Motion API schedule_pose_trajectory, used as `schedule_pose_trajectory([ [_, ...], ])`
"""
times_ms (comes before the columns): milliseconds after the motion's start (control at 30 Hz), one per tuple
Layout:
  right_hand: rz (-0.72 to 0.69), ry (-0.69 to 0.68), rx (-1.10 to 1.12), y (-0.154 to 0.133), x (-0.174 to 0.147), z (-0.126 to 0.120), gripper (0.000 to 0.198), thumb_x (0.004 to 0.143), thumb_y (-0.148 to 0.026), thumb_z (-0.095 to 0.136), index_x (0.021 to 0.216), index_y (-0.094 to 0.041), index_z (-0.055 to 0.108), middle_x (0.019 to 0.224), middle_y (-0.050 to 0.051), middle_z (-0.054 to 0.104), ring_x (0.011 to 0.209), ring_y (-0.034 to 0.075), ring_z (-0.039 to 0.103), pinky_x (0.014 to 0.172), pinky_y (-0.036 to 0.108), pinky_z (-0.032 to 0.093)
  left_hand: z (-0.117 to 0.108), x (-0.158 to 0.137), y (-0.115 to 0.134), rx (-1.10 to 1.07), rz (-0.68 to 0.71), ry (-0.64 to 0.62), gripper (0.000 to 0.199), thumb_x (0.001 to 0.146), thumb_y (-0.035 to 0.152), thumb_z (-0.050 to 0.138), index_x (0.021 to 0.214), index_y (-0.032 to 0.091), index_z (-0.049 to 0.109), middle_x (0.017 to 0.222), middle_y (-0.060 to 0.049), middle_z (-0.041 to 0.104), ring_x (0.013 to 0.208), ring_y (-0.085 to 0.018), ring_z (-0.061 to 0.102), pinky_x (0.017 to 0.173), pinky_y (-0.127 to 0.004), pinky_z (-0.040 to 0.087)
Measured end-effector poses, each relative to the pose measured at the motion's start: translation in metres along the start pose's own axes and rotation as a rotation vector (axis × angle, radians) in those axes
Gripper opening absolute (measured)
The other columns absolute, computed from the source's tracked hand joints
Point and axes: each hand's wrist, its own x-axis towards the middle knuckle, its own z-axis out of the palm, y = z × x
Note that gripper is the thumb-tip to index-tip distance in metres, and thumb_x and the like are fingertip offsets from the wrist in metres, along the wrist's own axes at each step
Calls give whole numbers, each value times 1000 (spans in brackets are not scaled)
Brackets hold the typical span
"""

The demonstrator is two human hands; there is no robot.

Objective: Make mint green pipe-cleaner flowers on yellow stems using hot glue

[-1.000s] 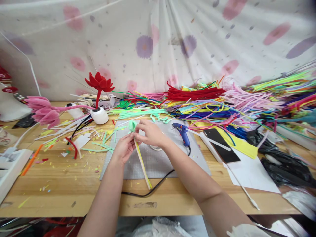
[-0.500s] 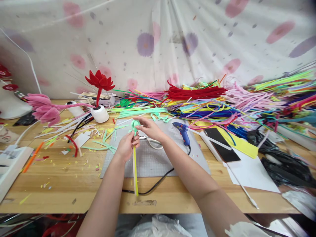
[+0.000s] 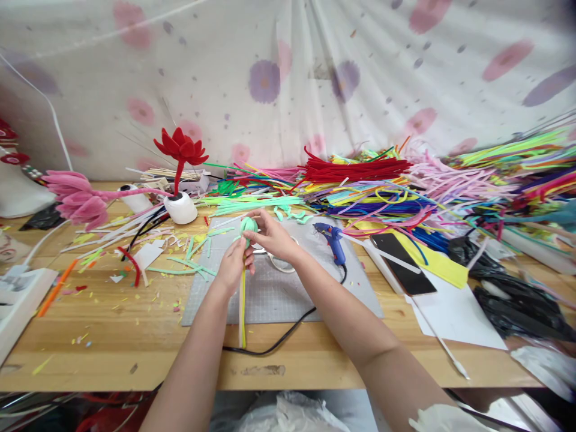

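Note:
A mint-green pipe-cleaner flower head [image 3: 248, 226] is held up between my hands, over the grey cutting mat [image 3: 288, 300]. My left hand [image 3: 234, 267] is closed around its base, and a yellow and white stem [image 3: 242, 312] hangs down below the fist. The fingers of my right hand [image 3: 272, 237] pinch the right side of the green head. Scissors [image 3: 283, 262] lie on the mat just behind my right wrist, partly hidden by it. Farther right on the mat rests a blue glue gun [image 3: 332, 240] with a black cord.
Mint-green offcuts [image 3: 189, 264] litter the left. A red flower [image 3: 180, 147] stands in a white pot [image 3: 180, 209], with a pink flower [image 3: 78, 198] leaning left. Bundles of pipe cleaners [image 3: 360, 171] line the back. A phone [image 3: 402, 264] lies right, on papers.
The green flower head has turned slightly in my hands. Its hanging stem has swung a little left, and my right fingers have shifted on the head.

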Motion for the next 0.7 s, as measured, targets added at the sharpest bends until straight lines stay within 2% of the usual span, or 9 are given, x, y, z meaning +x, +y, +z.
schedule_pose_trajectory([
  [100, -29, 2, 51, -1, 0, 0, 36, 75, -36, 59, 104, -23, 43, 91, 1, 55, 77, 11, 54, 64, 23, 48, 1, -1, -1, 65, 51, 3, 41, 64, 54, 64, 73, 17, 48, 56, 8, 30, 43, -5, 29, 34, -20, 39],
  [167, -69, 11, 68, -4, 0, -2, 34, 76, -35, 58, 105, -23, 44, 102, 3, 55, 88, 12, 55, 68, 24, 48, 1, -1, -2, 95, 67, 20, 42, 66, 55, 62, 74, 16, 49, 55, 8, 28, 42, -5, 27, 33, -20, 38],
  [300, -179, 16, -65, -11, -3, -11, 27, 78, -28, 55, 104, -21, 52, 111, 6, 55, 103, 15, 52, 87, 31, 45, -2, 0, -3, 106, 21, 30, 42, 68, 55, 59, 74, 15, 50, 54, 8, 27, 41, -4, 25, 32, -17, 33],
  [400, -237, -28, -176, -15, -3, -17, 24, 79, -22, 51, 102, -21, 58, 110, 6, 58, 106, 15, 51, 88, 32, 44, -2, -1, -2, 92, -21, 20, 41, 68, 55, 60, 72, 15, 48, 53, 9, 26, 40, -3, 23, 31, -14, 26],
  [533, -246, -22, -264, -17, 3, -19, 24, 77, -17, 48, 96, -19, 62, 101, 5, 62, 100, 15, 54, 82, 30, 46, -2, -4, 2, 50, -93, -29, 43, 67, 55, 61, 73, 15, 47, 54, 9, 26, 39, -2, 22, 31, -12, 19],
  [700, -172, 18, -296, -20, 9, -19, 17, 77, -22, 51, 87, -16, 64, 90, 6, 64, 84, 14, 58, 74, 28, 49, -4, -5, 4, 12, -142, -55, 43, 66, 53, 62, 74, 14, 48, 54, 9, 26, 39, -1, 20, 32, -11, 16],
])
